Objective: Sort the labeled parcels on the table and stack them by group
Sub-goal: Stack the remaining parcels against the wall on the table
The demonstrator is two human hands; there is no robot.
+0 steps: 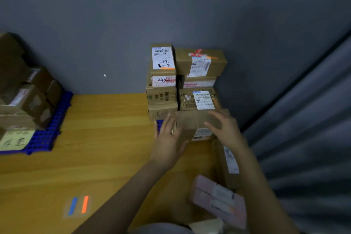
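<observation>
Your left hand (167, 141) and right hand (227, 130) flank a plain brown cardboard box (191, 122), each grip apart with fingers straight. The blurred box is low against the foot of the stack of labelled rectangular cartons (163, 81) on the smooth wooden desk (106, 138).

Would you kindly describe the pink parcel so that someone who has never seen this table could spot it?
Start at the wooden table and follow its right edge, along the grey curtain, back towards the person. There, nearer than a long brown box with a white label, lies the pink parcel. It is the only pink one; the stacked parcels are all brown cardboard.
</observation>
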